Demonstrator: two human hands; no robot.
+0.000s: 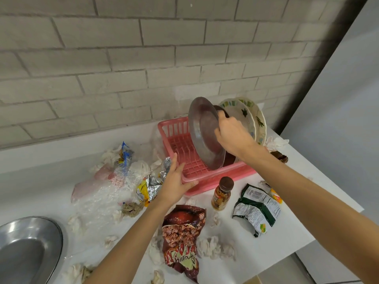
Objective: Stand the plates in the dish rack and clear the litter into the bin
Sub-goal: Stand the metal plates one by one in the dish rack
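Across the white counter [41,167], litter lies on every side and none appears cleared; no bin is in view. At the near left edge sits a large steel dish [26,247], not yet racked. Far right of centre stands the pink dish rack [207,187]. Two floral plates [240,115] stand upright at its right end, with a dark plate [229,159] just beside them. The right hand [233,134] curls its fingers round the rim of a steel plate [205,136], tilted, its lower edge down in the rack. The left hand [176,181] is spread, fingers straight against the rack's left wall, thumb along the near rim, apparently steadying it.

Judged roughly half done on plates, litter untouched: clear plastic film [106,187], a maroon snack bag [182,238], a green bag [258,210], a foil wrapper [149,187], a small bottle [222,193] and tissue wads [209,245].
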